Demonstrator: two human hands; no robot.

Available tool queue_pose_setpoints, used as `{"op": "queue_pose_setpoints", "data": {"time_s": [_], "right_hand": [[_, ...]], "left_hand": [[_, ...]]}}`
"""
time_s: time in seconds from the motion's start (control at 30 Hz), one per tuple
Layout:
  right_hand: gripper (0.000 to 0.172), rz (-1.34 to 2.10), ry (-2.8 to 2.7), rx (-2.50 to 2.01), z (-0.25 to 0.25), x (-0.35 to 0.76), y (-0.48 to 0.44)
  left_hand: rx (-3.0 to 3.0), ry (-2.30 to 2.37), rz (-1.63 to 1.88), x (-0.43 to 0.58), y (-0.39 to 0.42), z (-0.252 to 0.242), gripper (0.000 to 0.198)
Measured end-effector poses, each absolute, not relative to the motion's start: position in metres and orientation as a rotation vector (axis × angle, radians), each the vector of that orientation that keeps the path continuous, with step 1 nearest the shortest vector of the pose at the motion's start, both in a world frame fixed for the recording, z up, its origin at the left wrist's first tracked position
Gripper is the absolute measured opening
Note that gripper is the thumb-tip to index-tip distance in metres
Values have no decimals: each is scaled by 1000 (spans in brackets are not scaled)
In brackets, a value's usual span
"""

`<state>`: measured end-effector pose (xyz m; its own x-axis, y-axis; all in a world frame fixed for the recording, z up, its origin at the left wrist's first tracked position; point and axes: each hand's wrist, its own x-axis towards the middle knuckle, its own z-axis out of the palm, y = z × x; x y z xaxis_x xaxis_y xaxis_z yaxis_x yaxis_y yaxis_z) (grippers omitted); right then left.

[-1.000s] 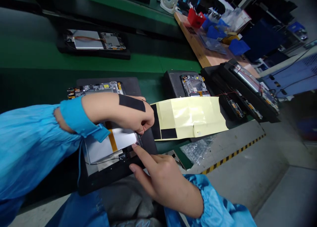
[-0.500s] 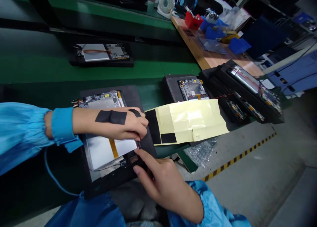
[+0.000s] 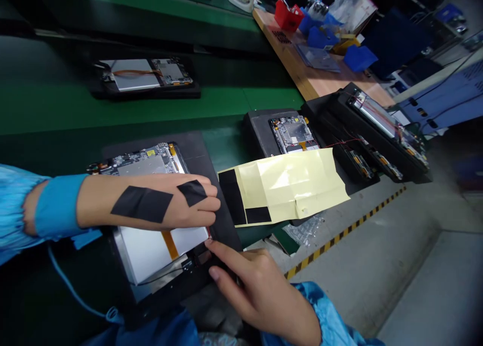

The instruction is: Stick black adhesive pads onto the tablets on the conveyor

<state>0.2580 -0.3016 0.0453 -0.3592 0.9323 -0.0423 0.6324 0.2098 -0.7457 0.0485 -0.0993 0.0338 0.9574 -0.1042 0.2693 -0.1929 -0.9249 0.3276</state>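
An opened tablet (image 3: pixel 151 245) with a silver battery, an orange flex strip and a circuit board lies in a black tray (image 3: pixel 222 225) in front of me. My left hand (image 3: pixel 177 205) rests across it, fingers held together and stretched flat toward its right edge. Two black tape pieces (image 3: pixel 141 203) stick to the back of that hand and wrist. My right hand (image 3: pixel 249 280) points its index finger onto the tablet's lower right corner, the other fingers curled. A yellow backing sheet (image 3: pixel 290 185) with black tape patches lies just right of the tray.
A green conveyor belt (image 3: pixel 113 104) carries another opened tablet in a tray (image 3: pixel 145 76) farther back. More trays with boards (image 3: pixel 292 133) and stacked units (image 3: pixel 381 129) sit at right. A wooden bench (image 3: pixel 313 81) holds blue and red bins and a small fan. Grey floor with hazard striping lies at lower right.
My left hand has flattened from a pinch at the tablet's right edge and rolled so the tape pieces on it face up. The right index finger stays at the corner. The view shifted slightly.
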Motion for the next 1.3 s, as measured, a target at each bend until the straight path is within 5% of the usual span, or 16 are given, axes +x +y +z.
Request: {"op": "queue_pose_setpoints", "data": {"time_s": [0.4,0.7,1.3], "right_hand": [[51,596,-2292,-1502,50,253,-299],[41,153,-2605,-1239,46,266,-285],[14,280,-2408,-1051,38,264,-259]], "left_hand": [[2366,5,366,62,-102,17,20],[2331,40,344,62,-99,16,20],[2636,316,387,-1,-38,51,32]]}}
